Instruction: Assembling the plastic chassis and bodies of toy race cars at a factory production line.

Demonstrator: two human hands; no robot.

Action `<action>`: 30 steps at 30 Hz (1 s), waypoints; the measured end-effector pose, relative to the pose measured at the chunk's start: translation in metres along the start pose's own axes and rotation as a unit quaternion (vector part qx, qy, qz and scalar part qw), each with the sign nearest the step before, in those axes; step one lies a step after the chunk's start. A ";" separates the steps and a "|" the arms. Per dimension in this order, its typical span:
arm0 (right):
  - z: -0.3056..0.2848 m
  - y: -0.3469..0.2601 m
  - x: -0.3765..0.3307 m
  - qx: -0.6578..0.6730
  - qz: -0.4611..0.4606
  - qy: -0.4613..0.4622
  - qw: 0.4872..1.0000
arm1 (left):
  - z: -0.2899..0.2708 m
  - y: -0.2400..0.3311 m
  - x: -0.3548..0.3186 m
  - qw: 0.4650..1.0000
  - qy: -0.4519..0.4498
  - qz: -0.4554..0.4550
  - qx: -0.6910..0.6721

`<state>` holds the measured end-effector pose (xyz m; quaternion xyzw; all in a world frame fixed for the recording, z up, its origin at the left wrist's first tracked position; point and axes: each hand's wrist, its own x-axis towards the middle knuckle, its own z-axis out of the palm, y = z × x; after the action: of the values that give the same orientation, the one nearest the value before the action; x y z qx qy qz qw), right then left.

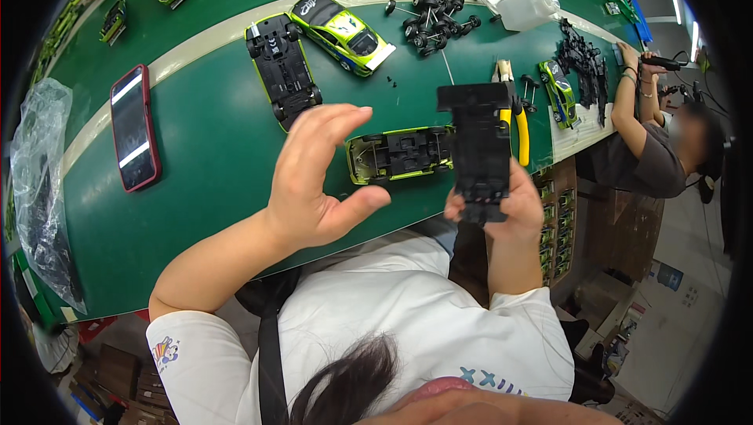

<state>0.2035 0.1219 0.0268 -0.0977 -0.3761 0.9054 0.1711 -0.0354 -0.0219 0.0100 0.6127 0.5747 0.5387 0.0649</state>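
My right hand (514, 201) grips the lower end of a black plastic toy car chassis (480, 139), holding it upright above the table edge. My left hand (318, 182) is empty, thumb and fingers spread apart, beside an upturned green toy car body (400, 154) whose inside faces up. The chassis in my right hand overlaps the right end of that body. Beyond my left hand lies a toy car (282, 64) with its black underside up. Against it rests a green and white toy car (341, 33) on its wheels.
Wheel-and-axle sets (435, 21) lie piled at the back, near a white plastic container (527, 5). Yellow-handled pliers (522, 135) lie to the right, before a heap of black parts (582, 64). A red-cased phone (135, 127) and a clear plastic bag (43, 190) lie left. A co-worker (659, 127) sits right.
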 end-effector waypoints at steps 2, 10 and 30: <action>0.010 0.019 -0.007 0.100 0.045 0.000 0.994 | 0.002 0.015 -0.008 0.947 -0.019 -0.188 -0.258; 0.023 0.069 -0.020 0.192 0.097 0.029 0.976 | 0.006 0.025 -0.006 0.835 -0.069 -0.302 -0.456; 0.035 0.073 -0.033 0.170 0.117 -0.003 0.978 | 0.018 0.039 -0.017 0.778 -0.074 -0.340 -0.523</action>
<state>0.2054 0.0381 0.0006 -0.1076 -0.2030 0.9702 0.0768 0.0072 -0.0386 0.0199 0.2873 0.3692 0.6525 0.5961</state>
